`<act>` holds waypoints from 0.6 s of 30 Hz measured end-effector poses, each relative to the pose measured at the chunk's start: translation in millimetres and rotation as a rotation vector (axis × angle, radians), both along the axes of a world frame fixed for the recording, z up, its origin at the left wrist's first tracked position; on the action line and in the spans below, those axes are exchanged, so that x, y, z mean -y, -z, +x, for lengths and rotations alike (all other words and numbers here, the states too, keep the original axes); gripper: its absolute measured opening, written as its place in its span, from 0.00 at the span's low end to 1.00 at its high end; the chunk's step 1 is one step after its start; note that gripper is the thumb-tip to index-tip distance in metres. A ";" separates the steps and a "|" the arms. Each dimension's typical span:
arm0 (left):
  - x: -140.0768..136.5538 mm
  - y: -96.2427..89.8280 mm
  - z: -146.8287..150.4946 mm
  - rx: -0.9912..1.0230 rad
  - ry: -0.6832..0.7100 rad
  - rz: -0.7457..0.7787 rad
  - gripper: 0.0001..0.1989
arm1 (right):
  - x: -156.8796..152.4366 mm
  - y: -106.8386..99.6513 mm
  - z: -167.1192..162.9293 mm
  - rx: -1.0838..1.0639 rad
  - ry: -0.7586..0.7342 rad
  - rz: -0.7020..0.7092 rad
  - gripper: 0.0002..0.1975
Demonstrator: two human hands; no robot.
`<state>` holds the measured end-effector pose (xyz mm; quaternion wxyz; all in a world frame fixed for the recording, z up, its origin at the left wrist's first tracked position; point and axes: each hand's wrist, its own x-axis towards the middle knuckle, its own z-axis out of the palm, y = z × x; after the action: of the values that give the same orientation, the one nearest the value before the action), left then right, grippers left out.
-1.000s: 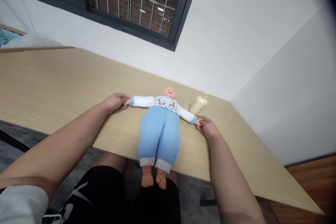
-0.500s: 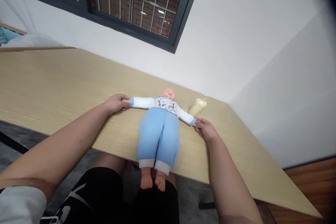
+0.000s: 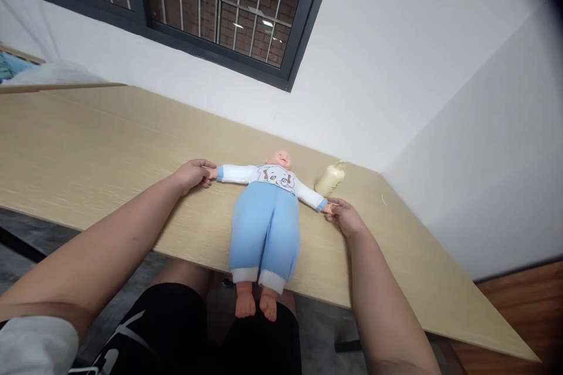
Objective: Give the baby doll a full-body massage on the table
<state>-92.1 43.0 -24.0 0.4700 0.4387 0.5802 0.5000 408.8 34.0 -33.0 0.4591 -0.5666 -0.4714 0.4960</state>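
A baby doll [image 3: 265,228] in light-blue trousers and a white top with a cartoon face lies on its back. Its head points to the wall and its feet hang past the table's near edge. Both its arms are stretched out sideways. My left hand [image 3: 193,174] is closed on the doll's hand at the left. On the other side, my right hand [image 3: 345,217] pinches the doll's other hand just beyond the blue cuff. A baby bottle [image 3: 331,179] with cream-coloured contents lies tilted on the table behind the doll's right-side arm.
The wooden table [image 3: 109,152] runs along a white wall under a barred window [image 3: 220,6]. A thin pale strand [image 3: 384,198] lies right of the bottle. Blue and clear plastic material [image 3: 53,72] shows at the far left. My legs are under the near edge.
Almost nothing differs: both hands keep hold of the doll's hands, and the doll stays in place. The view has shifted very slightly.
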 end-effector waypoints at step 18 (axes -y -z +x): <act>23.3 -37.2 32.4 -0.291 -0.291 0.185 0.18 | 9.3 -28.1 -35.8 0.240 0.243 0.321 0.20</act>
<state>-59.7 19.6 13.2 0.2621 0.4588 0.6509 0.5451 373.0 24.7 -4.9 0.5404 -0.5937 -0.5238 0.2849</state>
